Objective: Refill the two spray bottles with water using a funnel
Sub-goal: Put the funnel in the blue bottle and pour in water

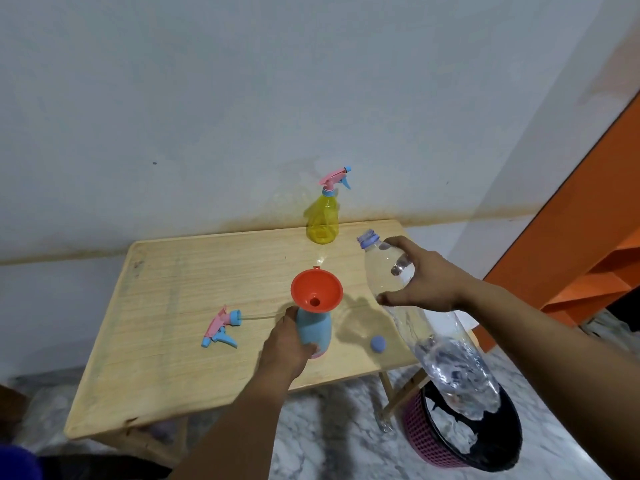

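Bare wood lies left of the blue plastic spray bottle (314,332), which stands near the wooden table's (166,271) front edge with one orange funnel (317,293) in its neck. Left hand (284,344) grips this bottle. Right hand (424,280), right of it, clasps one tilted clear water bottle (433,323), uncapped. A second, yellow spray bottle (323,216) stands behind; one loose trigger head (221,327) lies left, one blue cap (378,343) right.

Wooden table (166,271) bears yellow bottle (322,221); sprayer head (221,327); cap (378,344).
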